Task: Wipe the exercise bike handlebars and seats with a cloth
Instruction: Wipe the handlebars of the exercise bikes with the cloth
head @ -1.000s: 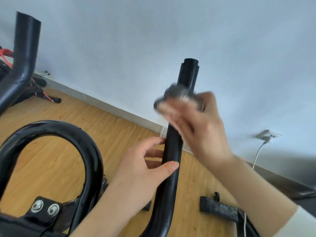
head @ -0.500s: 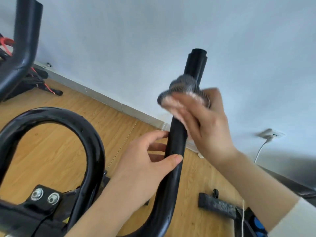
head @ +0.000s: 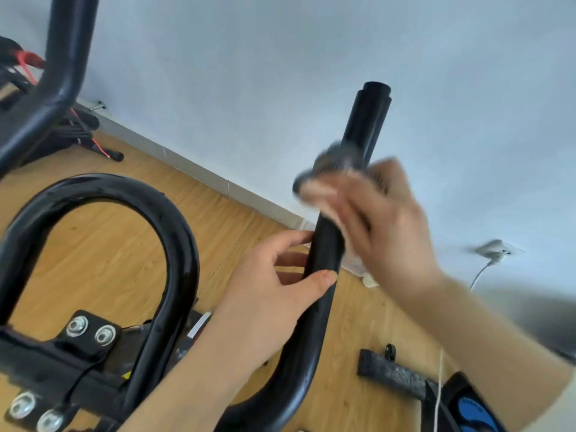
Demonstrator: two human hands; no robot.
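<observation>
R hand (head: 383,232) blurs now, clutching grey cloth (head: 330,163) round upright handlebar (head: 367,120), same spot near the top as a sec ago: scrubbing, not advancing. L hand (head: 268,294) still grips bar lower down, steadying. Tip prob. unwiped yet.

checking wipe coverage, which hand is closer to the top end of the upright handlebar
Right. The right hand, holding the cloth against the bar, is just below the top end; the left hand grips the bar farther down.
</observation>
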